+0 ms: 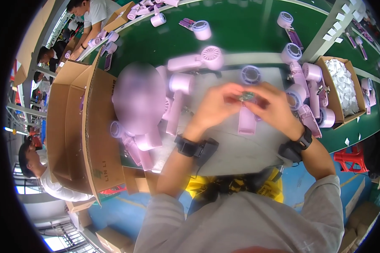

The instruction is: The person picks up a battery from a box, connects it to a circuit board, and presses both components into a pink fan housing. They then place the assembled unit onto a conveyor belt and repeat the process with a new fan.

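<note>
My left hand (217, 104) and my right hand (277, 110) meet over the middle of a pale work mat (207, 145). Between the fingertips of both is a small green circuit board (247, 96), partly covered by fingers and slightly blurred. Under the hands lies a light purple handheld fan, its round head (251, 74) beyond them and its handle (247, 123) pointing toward me; the middle is hidden. Beyond my left hand, another purple fan (211, 57) lies on its side. More fan bodies (182, 84) are heaped to the left and purple fan parts (310, 90) to the right.
An open cardboard box (91, 139) stands at the left. A smaller carton (355, 114) of white pieces sits at the right, near a metal post (327, 31). Several fans (202, 30) lie on the green belt (244, 25). Other people (93, 19) work at the left.
</note>
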`<state>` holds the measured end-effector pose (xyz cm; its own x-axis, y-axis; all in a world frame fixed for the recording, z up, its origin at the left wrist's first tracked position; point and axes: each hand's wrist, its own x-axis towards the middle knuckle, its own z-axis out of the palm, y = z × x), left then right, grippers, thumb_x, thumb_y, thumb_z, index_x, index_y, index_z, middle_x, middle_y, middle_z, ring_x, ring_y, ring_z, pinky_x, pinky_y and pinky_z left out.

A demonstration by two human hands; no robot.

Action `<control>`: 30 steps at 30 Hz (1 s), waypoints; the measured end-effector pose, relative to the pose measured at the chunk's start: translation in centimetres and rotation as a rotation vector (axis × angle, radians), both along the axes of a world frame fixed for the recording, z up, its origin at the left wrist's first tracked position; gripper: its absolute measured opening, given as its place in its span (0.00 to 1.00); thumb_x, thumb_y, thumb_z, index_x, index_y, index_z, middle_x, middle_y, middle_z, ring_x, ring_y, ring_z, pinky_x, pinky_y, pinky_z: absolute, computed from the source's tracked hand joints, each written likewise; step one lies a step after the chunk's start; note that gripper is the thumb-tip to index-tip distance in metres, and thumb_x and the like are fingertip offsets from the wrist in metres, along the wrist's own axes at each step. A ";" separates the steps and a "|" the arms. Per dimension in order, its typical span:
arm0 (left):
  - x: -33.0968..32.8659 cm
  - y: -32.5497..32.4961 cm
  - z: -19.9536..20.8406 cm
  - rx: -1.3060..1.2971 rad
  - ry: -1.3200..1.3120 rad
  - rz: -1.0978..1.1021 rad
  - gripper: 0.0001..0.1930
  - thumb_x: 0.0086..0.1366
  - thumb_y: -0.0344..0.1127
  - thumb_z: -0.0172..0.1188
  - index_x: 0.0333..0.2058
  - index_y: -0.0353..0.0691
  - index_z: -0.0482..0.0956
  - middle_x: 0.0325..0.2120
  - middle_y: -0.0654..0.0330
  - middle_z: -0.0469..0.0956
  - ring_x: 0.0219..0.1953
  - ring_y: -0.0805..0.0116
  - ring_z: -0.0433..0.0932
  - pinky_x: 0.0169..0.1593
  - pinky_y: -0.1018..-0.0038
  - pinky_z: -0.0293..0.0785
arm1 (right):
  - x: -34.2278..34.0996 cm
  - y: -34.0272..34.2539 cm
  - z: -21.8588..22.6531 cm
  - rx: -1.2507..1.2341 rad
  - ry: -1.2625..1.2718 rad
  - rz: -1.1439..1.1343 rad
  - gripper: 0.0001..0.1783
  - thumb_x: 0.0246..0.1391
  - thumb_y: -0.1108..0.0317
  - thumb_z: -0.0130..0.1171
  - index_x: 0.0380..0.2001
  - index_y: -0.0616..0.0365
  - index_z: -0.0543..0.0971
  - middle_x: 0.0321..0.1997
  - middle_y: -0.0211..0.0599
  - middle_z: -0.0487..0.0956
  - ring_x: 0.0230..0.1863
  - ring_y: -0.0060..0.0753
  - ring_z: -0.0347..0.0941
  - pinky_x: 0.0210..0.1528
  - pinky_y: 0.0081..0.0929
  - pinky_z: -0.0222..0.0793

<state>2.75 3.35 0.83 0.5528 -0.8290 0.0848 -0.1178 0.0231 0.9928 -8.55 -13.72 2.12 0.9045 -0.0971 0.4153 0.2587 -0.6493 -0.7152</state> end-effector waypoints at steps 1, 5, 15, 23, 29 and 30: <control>0.1 0.0 0.2 0.014 0.024 -0.001 0.21 0.57 0.18 0.61 0.52 0.31 0.76 0.37 0.60 0.81 0.38 0.75 0.79 0.44 0.79 0.77 | 0.0 -0.1 -0.1 0.021 0.015 -0.014 0.19 0.45 0.73 0.69 0.43 0.58 0.78 0.34 0.34 0.77 0.25 0.22 0.74 0.26 0.20 0.70; 0.1 0.2 0.6 0.110 0.006 0.033 0.17 0.58 0.19 0.61 0.48 0.31 0.79 0.35 0.59 0.81 0.37 0.75 0.80 0.42 0.79 0.78 | -0.1 -0.2 -0.4 0.071 0.063 -0.052 0.21 0.44 0.72 0.70 0.44 0.58 0.79 0.34 0.34 0.77 0.25 0.21 0.74 0.26 0.19 0.71; 0.1 0.1 0.5 0.071 -0.226 0.062 0.13 0.56 0.21 0.64 0.41 0.34 0.83 0.31 0.60 0.82 0.31 0.77 0.78 0.33 0.81 0.73 | 0.0 0.1 -0.7 0.035 0.021 -0.094 0.20 0.42 0.72 0.71 0.43 0.57 0.82 0.32 0.35 0.79 0.24 0.24 0.74 0.27 0.20 0.71; 0.3 0.1 0.3 0.036 -0.247 0.053 0.13 0.55 0.22 0.65 0.40 0.36 0.84 0.30 0.60 0.81 0.29 0.77 0.77 0.31 0.80 0.71 | 0.1 0.5 -0.4 0.034 0.016 -0.123 0.17 0.43 0.70 0.70 0.40 0.58 0.83 0.31 0.36 0.79 0.24 0.26 0.75 0.27 0.22 0.71; 0.6 0.2 -0.1 0.038 -0.209 0.011 0.13 0.55 0.22 0.64 0.40 0.35 0.84 0.31 0.60 0.81 0.30 0.76 0.78 0.33 0.80 0.73 | 0.0 0.6 -0.3 0.028 0.030 -0.115 0.15 0.44 0.71 0.69 0.39 0.59 0.82 0.31 0.37 0.79 0.24 0.28 0.76 0.26 0.23 0.71; 0.8 0.2 -0.2 0.031 -0.198 -0.001 0.13 0.55 0.22 0.64 0.40 0.35 0.84 0.32 0.59 0.81 0.30 0.76 0.78 0.34 0.80 0.74 | 0.0 0.5 -0.2 0.030 0.032 -0.107 0.15 0.44 0.71 0.70 0.38 0.60 0.82 0.31 0.39 0.79 0.23 0.30 0.77 0.26 0.24 0.72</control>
